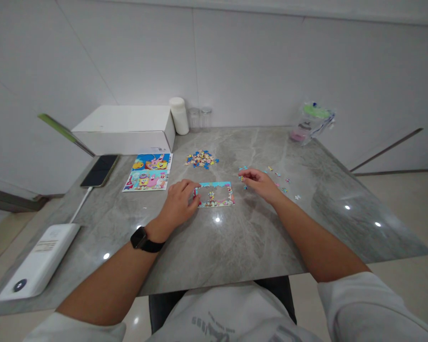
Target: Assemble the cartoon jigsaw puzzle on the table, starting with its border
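A partly filled jigsaw puzzle (216,204) lies flat on the table, its border joined and its middle largely bare. My left hand (180,202) rests over the puzzle's left end, fingers spread and touching it. To the right of the puzzle, my right hand (258,184) pinches a small puzzle piece (241,178) between thumb and fingertips, just above the table. Loose pieces (285,190) lie scattered around and beyond that hand. A heap of puzzle pieces (201,159) sits behind the puzzle. The picture sheet (148,173) with cartoon figures lies at the left.
At the back left stand a white box (124,128), a white bottle (179,116) and two clear glasses (200,118). A phone (100,171) is cabled to a white power bank (41,261). A plastic bag (310,123) with a green-topped item stands at the back right.
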The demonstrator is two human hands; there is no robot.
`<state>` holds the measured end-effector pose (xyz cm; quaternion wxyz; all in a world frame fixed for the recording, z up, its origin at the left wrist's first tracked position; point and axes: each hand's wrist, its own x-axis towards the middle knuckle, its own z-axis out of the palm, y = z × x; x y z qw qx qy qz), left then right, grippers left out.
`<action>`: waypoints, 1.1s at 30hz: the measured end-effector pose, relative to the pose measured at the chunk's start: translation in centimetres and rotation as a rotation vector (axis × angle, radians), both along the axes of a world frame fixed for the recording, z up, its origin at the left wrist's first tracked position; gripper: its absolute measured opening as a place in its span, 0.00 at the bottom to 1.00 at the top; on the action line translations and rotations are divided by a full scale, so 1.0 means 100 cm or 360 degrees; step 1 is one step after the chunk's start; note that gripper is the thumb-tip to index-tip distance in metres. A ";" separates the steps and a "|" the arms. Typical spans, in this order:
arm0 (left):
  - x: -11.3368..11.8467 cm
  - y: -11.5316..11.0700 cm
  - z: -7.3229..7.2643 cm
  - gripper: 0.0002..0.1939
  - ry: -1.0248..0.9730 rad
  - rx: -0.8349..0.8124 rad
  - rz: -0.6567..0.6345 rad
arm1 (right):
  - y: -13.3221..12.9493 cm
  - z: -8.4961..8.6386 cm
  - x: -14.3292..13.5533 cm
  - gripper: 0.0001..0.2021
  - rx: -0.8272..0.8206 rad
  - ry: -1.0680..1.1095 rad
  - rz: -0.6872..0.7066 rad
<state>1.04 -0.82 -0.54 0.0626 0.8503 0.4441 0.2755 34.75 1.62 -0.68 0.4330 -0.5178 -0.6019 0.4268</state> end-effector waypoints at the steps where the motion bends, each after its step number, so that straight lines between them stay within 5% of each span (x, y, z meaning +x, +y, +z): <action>1: 0.000 0.000 0.000 0.14 0.0002 0.0002 0.0000 | 0.000 0.000 0.000 0.17 -0.0014 0.0006 -0.0004; 24: -0.002 0.001 -0.003 0.15 0.0066 -0.0040 -0.0065 | 0.002 -0.004 0.003 0.16 -0.0181 0.0000 -0.0005; 33: 0.000 0.000 0.001 0.15 0.0073 -0.0067 -0.0074 | 0.000 -0.003 -0.003 0.12 -0.0032 -0.0185 0.0098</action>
